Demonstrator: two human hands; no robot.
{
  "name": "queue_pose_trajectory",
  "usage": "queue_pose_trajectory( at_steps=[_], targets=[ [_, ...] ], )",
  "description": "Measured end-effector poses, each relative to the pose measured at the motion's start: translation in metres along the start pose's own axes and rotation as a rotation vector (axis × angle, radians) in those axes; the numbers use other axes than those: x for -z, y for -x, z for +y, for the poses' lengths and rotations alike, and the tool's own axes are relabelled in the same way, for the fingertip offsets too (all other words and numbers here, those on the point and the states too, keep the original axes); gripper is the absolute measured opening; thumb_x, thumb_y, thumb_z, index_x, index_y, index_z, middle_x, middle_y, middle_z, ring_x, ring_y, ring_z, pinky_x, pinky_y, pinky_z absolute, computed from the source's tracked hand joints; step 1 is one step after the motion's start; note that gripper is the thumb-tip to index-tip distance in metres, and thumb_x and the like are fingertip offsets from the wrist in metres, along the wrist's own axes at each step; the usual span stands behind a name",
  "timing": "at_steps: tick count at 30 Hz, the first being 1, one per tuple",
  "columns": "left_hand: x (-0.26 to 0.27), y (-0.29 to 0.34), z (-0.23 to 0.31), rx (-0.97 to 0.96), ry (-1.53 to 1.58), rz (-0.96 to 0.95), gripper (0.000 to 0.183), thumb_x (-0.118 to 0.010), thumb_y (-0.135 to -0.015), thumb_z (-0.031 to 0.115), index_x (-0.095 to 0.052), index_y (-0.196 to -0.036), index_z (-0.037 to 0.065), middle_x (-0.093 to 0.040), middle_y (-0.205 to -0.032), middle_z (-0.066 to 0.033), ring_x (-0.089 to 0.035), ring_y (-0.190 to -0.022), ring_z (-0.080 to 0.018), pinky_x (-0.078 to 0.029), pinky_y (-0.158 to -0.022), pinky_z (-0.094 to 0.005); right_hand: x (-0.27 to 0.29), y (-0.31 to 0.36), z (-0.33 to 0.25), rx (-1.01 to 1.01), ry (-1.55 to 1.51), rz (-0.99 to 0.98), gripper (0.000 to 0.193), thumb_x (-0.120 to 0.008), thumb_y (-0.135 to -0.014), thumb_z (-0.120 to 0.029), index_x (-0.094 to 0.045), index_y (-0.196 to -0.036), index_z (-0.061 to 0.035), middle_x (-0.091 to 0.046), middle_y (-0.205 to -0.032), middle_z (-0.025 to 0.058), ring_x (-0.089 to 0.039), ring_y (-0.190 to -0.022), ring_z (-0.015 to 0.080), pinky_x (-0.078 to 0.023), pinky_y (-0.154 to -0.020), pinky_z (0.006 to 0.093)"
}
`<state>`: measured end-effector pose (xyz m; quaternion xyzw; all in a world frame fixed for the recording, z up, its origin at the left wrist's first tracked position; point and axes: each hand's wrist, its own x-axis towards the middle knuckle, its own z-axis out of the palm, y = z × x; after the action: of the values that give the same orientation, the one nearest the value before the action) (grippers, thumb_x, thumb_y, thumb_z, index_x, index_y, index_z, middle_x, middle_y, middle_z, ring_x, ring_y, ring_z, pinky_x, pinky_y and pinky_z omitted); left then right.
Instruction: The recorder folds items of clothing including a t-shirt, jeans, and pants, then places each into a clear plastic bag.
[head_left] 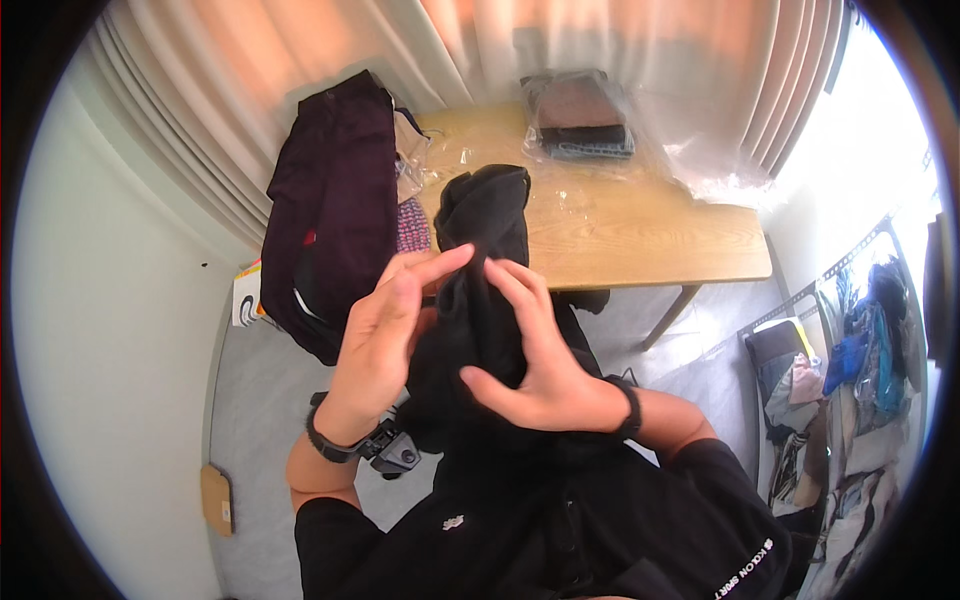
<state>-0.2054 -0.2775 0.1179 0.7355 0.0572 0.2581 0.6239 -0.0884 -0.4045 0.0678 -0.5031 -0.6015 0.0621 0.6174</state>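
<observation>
A black garment (478, 215), bunched and folded lengthwise, hangs in front of my chest, its far end over the near edge of the wooden table. My left hand (385, 325) grips its left side, with some fingertips hidden behind the cloth. On the other side my right hand (540, 365) holds it, thumb and fingers apart along a fold. The two index fingertips nearly meet at the garment's middle. The cloth's lower part merges with my black shirt, so its kind and full shape cannot be told.
Dark purple trousers (335, 200) drape at the table's left end, beside a pink-patterned cloth (412, 225). Folded clothes in clear plastic (580, 120) and a loose clear bag (715, 170) lie on the wooden table (650, 235). Racks of clothes (850, 360) stand right; a curtain (450, 50) hangs behind.
</observation>
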Motion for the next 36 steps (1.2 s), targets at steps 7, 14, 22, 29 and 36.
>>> queue_pose_trajectory(
  at_steps=[7,14,22,29,36],
  targets=[
    [-0.013,-0.015,-0.016,-0.078,-0.032,0.111,0.055,-0.065,-0.082,-0.002,-0.04,-0.132,-0.002,-0.05,-0.124,-0.0113,-0.05,-0.113,-0.0147,-0.047,-0.088,-0.0278,-0.019,0.001,0.023,0.018,0.006,0.258,0.058,-0.061,-0.072,0.008,-0.045,-0.127,-0.0017,-0.039,-0.129,0.0172,-0.04,-0.122,0.0323,-0.033,-0.102,0.0375],
    [0.009,-0.035,-0.028,-0.028,0.281,0.3,0.033,-0.058,-0.087,-0.003,-0.048,-0.118,-0.003,-0.061,-0.107,-0.0097,-0.059,-0.094,-0.0112,-0.048,-0.082,-0.0241,-0.017,0.006,0.024,0.195,-0.054,0.121,0.055,-0.054,-0.065,0.017,-0.055,-0.116,-0.0036,-0.046,-0.121,0.0133,-0.052,-0.108,0.0272,-0.044,-0.088,0.0318],
    [-0.009,-0.041,0.012,0.181,-0.205,0.077,0.053,-0.071,-0.078,0.006,-0.044,-0.123,-0.001,-0.06,-0.093,-0.0079,-0.057,-0.083,-0.0084,-0.047,-0.072,-0.0211,-0.004,-0.005,0.029,0.216,-0.081,-0.016,0.053,-0.064,-0.066,0.004,-0.053,-0.118,-0.002,-0.045,-0.119,0.0165,-0.049,-0.111,0.031,-0.041,-0.094,0.0372],
    [-0.004,-0.069,0.038,-0.021,0.005,0.125,0.043,-0.068,-0.08,0.003,-0.047,-0.117,0.003,-0.062,-0.096,-0.0083,-0.06,-0.083,-0.0107,-0.049,-0.074,-0.0235,-0.028,0.022,0.034,0.413,0.337,0.086,0.067,-0.072,-0.066,-0.006,-0.048,-0.129,-0.0095,-0.035,-0.14,0.0206,-0.04,-0.125,0.0365,-0.035,-0.1,0.0491],
    [0.002,-0.097,0.096,-0.289,0.028,0.26,0.04,-0.062,-0.086,0.006,-0.048,-0.123,0.001,-0.057,-0.116,-0.0137,-0.058,-0.102,-0.0192,-0.047,-0.089,-0.0289,-0.023,0.035,0.029,0.311,0.484,0.468,0.059,-0.065,-0.064,0.0,-0.056,-0.121,-0.0114,-0.039,-0.137,0.0208,-0.037,-0.127,0.0404,-0.025,-0.105,0.0556]
  ],
)
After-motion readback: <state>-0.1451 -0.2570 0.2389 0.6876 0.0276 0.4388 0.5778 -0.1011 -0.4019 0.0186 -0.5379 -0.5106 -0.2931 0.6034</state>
